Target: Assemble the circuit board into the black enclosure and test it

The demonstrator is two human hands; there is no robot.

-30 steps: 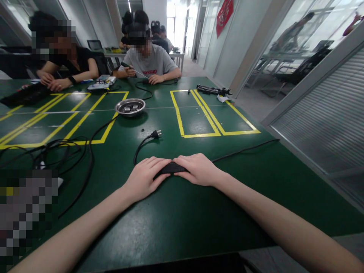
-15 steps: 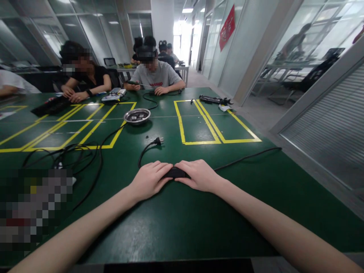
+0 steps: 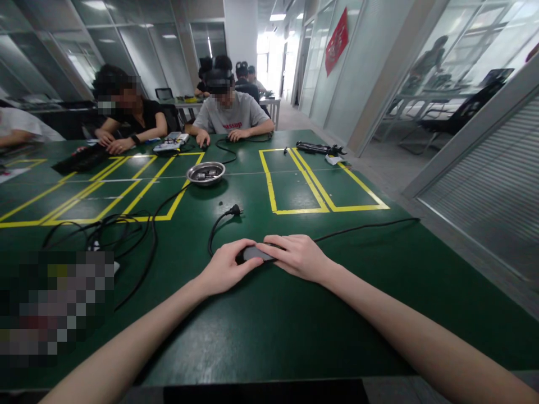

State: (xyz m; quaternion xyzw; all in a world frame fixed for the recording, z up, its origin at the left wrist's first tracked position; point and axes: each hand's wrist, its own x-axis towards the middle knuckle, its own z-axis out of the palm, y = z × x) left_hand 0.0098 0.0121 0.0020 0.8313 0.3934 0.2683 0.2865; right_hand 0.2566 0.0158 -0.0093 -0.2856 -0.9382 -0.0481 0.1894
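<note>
A black power adapter (image 3: 255,254) lies low over the green table, its flat face turned up towards me. My left hand (image 3: 229,264) grips its left end, thumb along the near edge and fingers behind. From the other side my right hand (image 3: 300,257) is closed on the right end, its fingers reaching across the top face and hiding that part. A cord runs from behind the left hand to a black plug (image 3: 236,210) on the table. Another thin cable (image 3: 362,228) leads off to the right from the right hand.
On the green table (image 3: 236,342) stands a metal bowl (image 3: 206,173) holding small metal parts. Coiled black cables (image 3: 113,227) lie at left beside a blurred-out item (image 3: 59,303). Black tools (image 3: 320,148) rest at the far right. Two co-workers (image 3: 229,115) sit opposite.
The adapter has turned so its flat face shows upward. My right fingers have shifted left over it. Opposite, the co-worker in grey has lowered a hand to the table.
</note>
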